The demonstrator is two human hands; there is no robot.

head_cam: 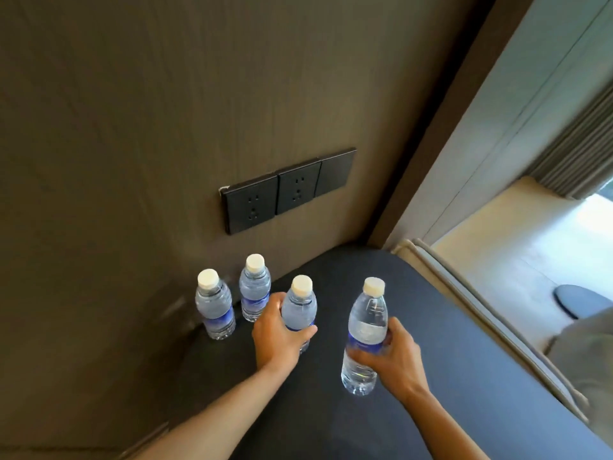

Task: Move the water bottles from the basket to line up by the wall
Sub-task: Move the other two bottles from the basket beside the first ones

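Label print on all four water bottles (215,303) too blurred to read. Both forearms cut off at bottom edge. Third bottle's (300,307) base hidden behind left grip (278,330).

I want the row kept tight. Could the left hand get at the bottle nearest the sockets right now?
Probably not yet: the left hand is wrapped around another bottle. The bottle nearest the sockets stands just beyond, nothing between, so once freed it looks reachable.
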